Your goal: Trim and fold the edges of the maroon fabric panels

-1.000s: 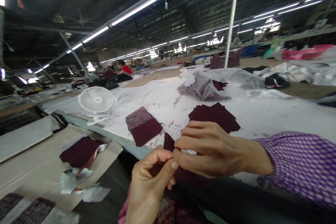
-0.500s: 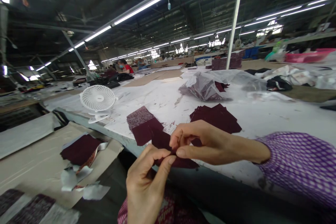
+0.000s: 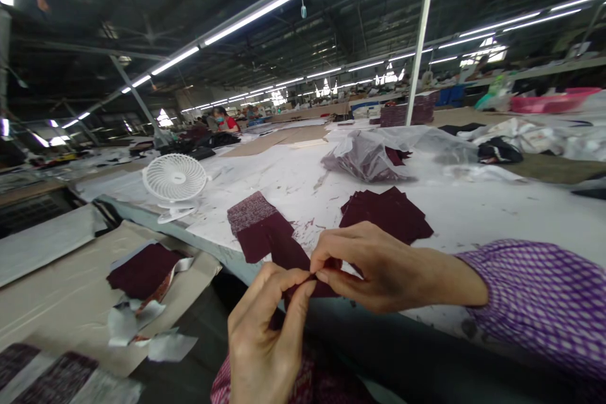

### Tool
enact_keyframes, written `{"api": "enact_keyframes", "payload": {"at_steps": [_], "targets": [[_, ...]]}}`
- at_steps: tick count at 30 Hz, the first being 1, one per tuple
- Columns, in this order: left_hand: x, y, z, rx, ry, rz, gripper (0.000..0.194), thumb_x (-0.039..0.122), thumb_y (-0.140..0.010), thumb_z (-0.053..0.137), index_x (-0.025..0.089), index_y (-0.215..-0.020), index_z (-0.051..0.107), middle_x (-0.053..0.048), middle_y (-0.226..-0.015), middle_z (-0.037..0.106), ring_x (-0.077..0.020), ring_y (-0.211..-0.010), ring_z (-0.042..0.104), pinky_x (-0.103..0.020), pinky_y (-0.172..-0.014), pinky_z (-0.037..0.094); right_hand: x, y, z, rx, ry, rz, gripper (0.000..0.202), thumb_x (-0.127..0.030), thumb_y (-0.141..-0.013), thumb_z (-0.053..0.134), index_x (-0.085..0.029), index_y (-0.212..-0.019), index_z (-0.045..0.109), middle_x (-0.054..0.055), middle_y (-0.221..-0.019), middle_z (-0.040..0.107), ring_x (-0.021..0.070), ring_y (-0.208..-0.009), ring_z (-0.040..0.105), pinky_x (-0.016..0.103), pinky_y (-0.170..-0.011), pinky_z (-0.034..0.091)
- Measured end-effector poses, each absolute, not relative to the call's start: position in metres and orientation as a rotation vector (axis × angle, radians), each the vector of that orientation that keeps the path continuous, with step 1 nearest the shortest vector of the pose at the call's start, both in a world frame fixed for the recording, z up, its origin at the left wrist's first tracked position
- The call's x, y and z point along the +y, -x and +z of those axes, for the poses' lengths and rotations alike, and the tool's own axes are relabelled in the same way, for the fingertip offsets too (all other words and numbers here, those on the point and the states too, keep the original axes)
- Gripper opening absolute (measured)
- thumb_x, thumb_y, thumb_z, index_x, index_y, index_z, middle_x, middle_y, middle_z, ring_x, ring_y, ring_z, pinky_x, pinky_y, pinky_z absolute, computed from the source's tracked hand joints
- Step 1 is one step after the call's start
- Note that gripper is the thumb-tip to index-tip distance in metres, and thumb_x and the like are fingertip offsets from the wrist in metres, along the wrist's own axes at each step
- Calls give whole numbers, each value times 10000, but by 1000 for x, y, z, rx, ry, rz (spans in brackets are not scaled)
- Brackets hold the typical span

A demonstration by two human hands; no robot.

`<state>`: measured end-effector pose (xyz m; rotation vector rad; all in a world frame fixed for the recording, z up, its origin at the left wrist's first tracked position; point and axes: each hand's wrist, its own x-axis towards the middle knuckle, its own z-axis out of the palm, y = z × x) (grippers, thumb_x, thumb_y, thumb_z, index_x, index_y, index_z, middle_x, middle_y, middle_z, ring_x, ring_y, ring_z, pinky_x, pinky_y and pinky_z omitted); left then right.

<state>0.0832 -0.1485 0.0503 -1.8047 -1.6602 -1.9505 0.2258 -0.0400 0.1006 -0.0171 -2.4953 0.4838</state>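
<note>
A dark maroon fabric piece [image 3: 290, 252] lies over the near table edge, and its near part runs up into both hands. My left hand [image 3: 269, 322] pinches it between thumb and forefinger. My right hand [image 3: 364, 265] grips the same fabric with thumb and fingertips, close against the left fingertips. The pinched edge is mostly hidden by the fingers. Just beyond lies a maroon piece with a speckled band [image 3: 252, 209]. Behind my right hand rests a fanned stack of maroon pieces [image 3: 388, 211].
A white fan [image 3: 175, 178] stands at the table's left edge. Clear plastic [image 3: 360, 154] lies farther back. On a lower surface at left are maroon fabric [image 3: 144, 270] and scraps. A pink basin [image 3: 552, 101] is far right. A person in red [image 3: 228, 121] is distant.
My right hand has closed its thumb and fingers together on the fabric beside the left fingertips, and its back has turned slightly. My left hand is nearly unchanged.
</note>
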Motion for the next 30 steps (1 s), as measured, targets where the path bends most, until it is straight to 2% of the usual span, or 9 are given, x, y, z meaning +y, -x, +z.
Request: {"api": "enact_keyframes", "payload": {"at_steps": [3,7,14,17,20,22,27,30], "targets": [[-148,-80,50,-1810,1834,-2016,31,212,-789,660,199,-796,688,15,-689,593,-105,-625,549,-204,-563,433,-43,-225,102,-2496,168,583,51,-96,-782,542,-126,-790,582,-10,-644,600,68,-546,462,192,-530,346],[-147,-79,51,-2013,1802,-2099,128,287,-782,662,182,-840,705,7,-653,578,-114,-594,544,-207,-528,423,-45,-223,103,-2499,285,741,51,-130,-781,540,-133,-763,587,-31,-567,574,59,-488,435,180,-483,315],[-141,-94,53,-1984,1672,-2119,145,247,-760,636,173,-636,649,18,-590,530,-93,-548,457,-203,-517,359,-50,-224,95,-2525,308,362,69,-110,-748,499,-144,-729,557,7,-629,583,91,-552,471,225,-548,332],[-141,-92,49,-2057,1621,-2249,180,284,-756,641,165,-621,634,20,-573,516,-85,-515,438,-200,-490,341,-46,-222,99,-2555,371,673,52,-128,-742,516,-143,-745,567,7,-628,597,97,-565,513,220,-563,374],[-141,-83,45,-2185,1587,-2510,227,378,-778,628,157,-757,676,22,-526,517,-85,-469,443,-196,-466,344,-38,-220,104,-2531,498,1227,109,-133,-756,495,-137,-807,591,-12,-583,592,93,-521,540,189,-498,382],[-140,-78,43,-2205,1584,-2606,266,409,-783,628,151,-821,678,19,-512,531,-90,-472,457,-193,-477,357,-33,-219,107,-2470,529,1443,149,-133,-786,459,-131,-828,602,-10,-600,598,90,-524,558,181,-485,390],[-138,-73,43,-2211,1597,-2561,277,429,-772,654,154,-813,661,20,-516,549,-92,-489,466,-188,-490,372,-34,-219,111,-2358,525,1376,194,-114,-843,415,-123,-778,597,-10,-606,583,78,-551,556,174,-515,407],[-138,-73,43,-2220,1562,-2528,287,444,-768,655,159,-809,662,24,-509,545,-94,-489,473,-184,-487,378,-35,-219,111,-2311,539,1317,203,-160,-886,417,-126,-795,595,-19,-594,565,76,-532,545,176,-509,405]]}}
